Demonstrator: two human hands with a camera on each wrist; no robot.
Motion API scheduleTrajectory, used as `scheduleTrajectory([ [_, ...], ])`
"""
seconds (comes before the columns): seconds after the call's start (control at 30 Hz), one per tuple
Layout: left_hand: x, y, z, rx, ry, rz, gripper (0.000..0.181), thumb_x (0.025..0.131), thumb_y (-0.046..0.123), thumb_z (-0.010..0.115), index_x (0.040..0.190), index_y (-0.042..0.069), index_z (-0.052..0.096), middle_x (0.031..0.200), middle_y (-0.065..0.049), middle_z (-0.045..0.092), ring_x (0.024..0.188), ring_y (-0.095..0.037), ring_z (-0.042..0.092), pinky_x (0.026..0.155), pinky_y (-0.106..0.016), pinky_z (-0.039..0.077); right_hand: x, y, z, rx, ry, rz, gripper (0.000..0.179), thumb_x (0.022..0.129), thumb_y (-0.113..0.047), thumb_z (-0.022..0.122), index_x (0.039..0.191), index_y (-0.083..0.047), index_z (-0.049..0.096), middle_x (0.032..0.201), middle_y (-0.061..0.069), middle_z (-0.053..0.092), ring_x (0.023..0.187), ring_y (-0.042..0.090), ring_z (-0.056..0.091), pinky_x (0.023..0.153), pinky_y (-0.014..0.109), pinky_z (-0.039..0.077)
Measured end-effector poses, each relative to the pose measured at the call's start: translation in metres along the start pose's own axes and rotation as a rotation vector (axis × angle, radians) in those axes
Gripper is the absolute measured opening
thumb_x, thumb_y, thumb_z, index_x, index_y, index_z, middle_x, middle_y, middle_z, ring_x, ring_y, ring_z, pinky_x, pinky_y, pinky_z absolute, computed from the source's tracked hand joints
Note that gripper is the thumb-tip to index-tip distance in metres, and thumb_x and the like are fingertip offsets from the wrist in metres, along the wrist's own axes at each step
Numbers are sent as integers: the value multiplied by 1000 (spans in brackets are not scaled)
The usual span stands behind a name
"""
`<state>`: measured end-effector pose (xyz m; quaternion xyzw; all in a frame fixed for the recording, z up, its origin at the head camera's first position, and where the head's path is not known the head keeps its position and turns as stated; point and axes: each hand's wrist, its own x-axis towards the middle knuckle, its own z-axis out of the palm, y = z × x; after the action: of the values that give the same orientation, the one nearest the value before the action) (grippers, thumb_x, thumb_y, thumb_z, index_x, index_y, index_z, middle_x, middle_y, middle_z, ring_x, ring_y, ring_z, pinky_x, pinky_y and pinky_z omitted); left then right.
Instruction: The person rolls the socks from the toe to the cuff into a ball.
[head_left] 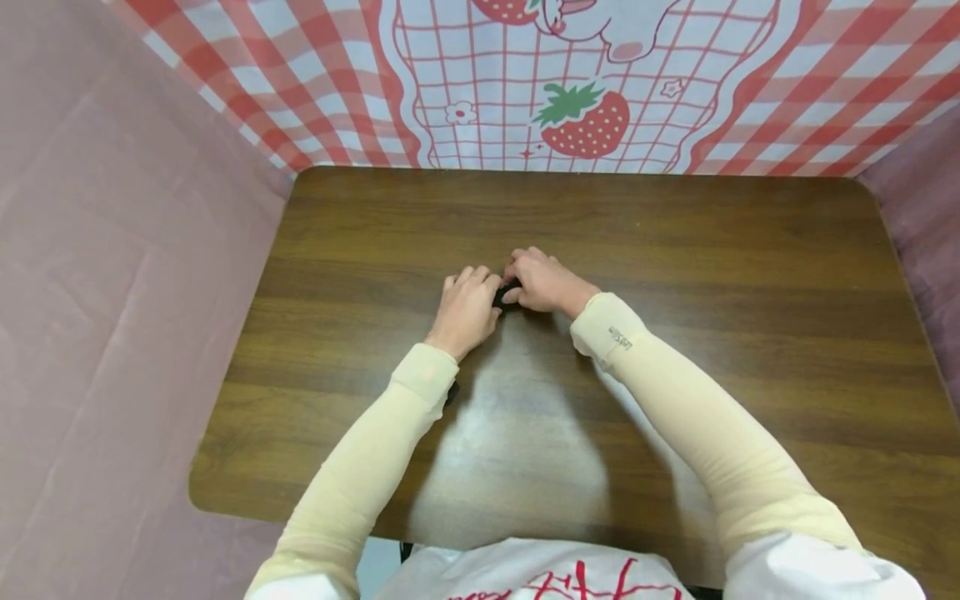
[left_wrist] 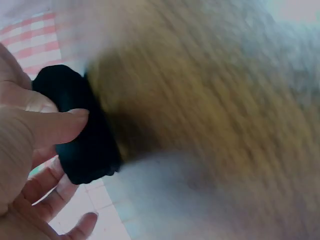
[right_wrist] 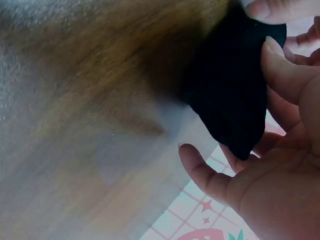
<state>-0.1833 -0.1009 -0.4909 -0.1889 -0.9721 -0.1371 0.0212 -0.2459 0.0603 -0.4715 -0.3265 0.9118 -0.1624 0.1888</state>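
A small black piece of folded cloth (head_left: 510, 294) is between the two hands, over the middle of the wooden table. My left hand (head_left: 467, 310) grips its left end, with the thumb pressed across the fabric (left_wrist: 95, 140) in the left wrist view. From the other side my right hand (head_left: 547, 282) pinches it between thumb and fingers. In the right wrist view the cloth (right_wrist: 230, 75) tapers to a narrow lower end, and the left fingertips show at its top. Its exact kind cannot be told.
The brown wooden table (head_left: 750, 275) has rounded corners. Behind it hangs a red-and-white checked cloth (head_left: 337, 75) with strawberries; pink fabric (head_left: 97, 292) covers the left side. A small dark thing (head_left: 452, 393) shows beside the left sleeve, too hidden to identify.
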Motion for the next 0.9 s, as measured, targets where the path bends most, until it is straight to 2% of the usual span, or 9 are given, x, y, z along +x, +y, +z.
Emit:
scheduleTrajectory([
  [0.13,6,1,-2,23,-50,-13,34,89,19,75,121,9,69,117,-6,65,108,-25,57,93,-46,41,-5,4,4,-2,47,-12,32,94,-26,70,114,-2,71,124,17,58,114,37,50,94,57,41],
  [0.33,17,0,-11,-21,-125,-42,29,91,18,72,119,11,71,112,-5,66,105,-25,59,88,-47,42,-19,9,17,-67,234,-80,43,86,-26,79,118,0,67,119,16,59,111,36,50,92,54,41],
  [0.43,21,-3,-14,-59,-166,-56,28,92,18,71,119,11,71,113,-6,67,106,-27,60,87,-48,43,-20,12,21,-92,283,-127,40,86,-22,79,116,1,67,118,17,59,113,37,50,93,54,41],
  [0.5,23,-5,-16,-91,-194,-65,28,93,19,71,120,11,70,115,-7,67,108,-28,59,88,-49,43,-18,13,22,-95,280,-134,36,88,-20,77,115,2,67,117,18,59,113,37,51,93,55,41],
  [0.63,27,-7,-18,-120,-234,-74,29,94,20,70,121,11,70,117,-8,66,110,-28,59,89,-50,43,-13,13,16,-76,201,-99,34,92,-21,73,117,1,68,120,18,58,113,38,52,95,54,41],
  [0.77,31,-5,-19,-70,-253,-56,27,92,25,72,116,11,72,112,-8,65,105,-28,60,86,-50,45,-8,12,10,-50,123,-79,34,94,-21,69,120,1,67,124,20,59,114,39,53,96,54,42],
  [0.9,38,-3,-18,-48,-269,-31,28,89,31,76,104,8,73,103,-8,68,94,-24,63,82,-46,48,-5,13,7,-18,99,-96,31,95,-15,67,120,3,66,124,21,60,115,39,55,97,53,41],
])
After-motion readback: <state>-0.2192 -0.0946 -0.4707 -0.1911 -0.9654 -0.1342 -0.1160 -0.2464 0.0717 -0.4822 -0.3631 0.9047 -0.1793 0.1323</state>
